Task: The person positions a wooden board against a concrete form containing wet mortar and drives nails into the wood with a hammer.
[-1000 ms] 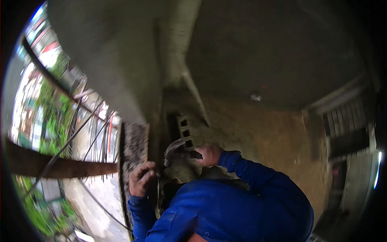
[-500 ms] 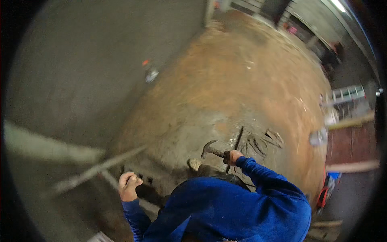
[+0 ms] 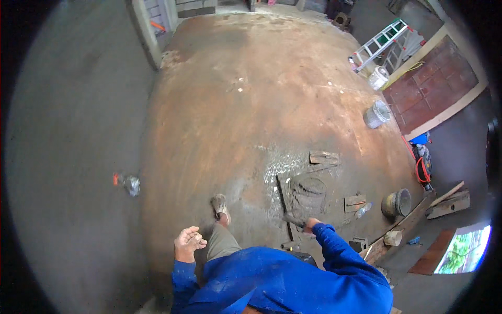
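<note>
My right hand [image 3: 312, 225], at the end of a blue sleeve, is closed around the handle of a dark hammer-like tool [image 3: 294, 220] that points left. It hangs just in front of a grey mound of wet mortar [image 3: 308, 191] on the brown floor. My left hand [image 3: 188, 244] is held out to the left, dusty, fingers loosely apart and holding nothing. Between the hands I see my leg and my shoe [image 3: 220, 205] stepping on the floor.
Short wood pieces [image 3: 324, 157] lie by the mortar, and a dark bucket [image 3: 397, 203] stands on its right. A grey block [image 3: 358, 243] and planks lie near my right arm. Two white buckets [image 3: 377, 114] and a ladder [image 3: 384, 42] are far right. A grey wall runs along the left.
The view has swung from a wall with blocks down to the open floor. My right hand keeps the tool and has dropped toward the mortar; my left hand has let go of the wall.
</note>
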Demonstrator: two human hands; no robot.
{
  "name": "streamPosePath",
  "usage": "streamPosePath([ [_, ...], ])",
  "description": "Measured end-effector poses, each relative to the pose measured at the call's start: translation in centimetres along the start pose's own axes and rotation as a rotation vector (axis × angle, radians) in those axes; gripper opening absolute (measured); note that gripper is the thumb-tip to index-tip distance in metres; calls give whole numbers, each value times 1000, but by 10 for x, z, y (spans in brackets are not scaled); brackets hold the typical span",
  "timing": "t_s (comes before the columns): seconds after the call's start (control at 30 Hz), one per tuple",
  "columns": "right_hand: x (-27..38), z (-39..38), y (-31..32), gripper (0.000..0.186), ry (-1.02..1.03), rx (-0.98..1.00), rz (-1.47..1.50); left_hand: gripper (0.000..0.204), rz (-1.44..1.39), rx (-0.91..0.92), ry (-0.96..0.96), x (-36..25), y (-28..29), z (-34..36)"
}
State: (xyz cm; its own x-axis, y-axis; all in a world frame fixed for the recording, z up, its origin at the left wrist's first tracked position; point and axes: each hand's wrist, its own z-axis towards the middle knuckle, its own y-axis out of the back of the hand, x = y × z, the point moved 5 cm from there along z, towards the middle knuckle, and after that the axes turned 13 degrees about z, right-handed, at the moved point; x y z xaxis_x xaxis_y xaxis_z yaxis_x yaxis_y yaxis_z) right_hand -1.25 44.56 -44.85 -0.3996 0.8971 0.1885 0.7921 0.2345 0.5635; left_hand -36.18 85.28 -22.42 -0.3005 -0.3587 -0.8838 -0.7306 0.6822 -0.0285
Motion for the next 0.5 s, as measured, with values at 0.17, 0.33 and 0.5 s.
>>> streamPosePath([
  [0.17, -123, -16, -19, 26, -406, 278, 86, 32, -103, 49, 20, -39, 34, 170],
  [0.33, -55, -62, 54, 31, -511, 422, 89, 32, -78, -2, 2, -156, 35, 306],
  [0.5, -3, 19, 98, 25, -473, 507, 280, 38, 30, 61, -59, -237, 6, 423],
])
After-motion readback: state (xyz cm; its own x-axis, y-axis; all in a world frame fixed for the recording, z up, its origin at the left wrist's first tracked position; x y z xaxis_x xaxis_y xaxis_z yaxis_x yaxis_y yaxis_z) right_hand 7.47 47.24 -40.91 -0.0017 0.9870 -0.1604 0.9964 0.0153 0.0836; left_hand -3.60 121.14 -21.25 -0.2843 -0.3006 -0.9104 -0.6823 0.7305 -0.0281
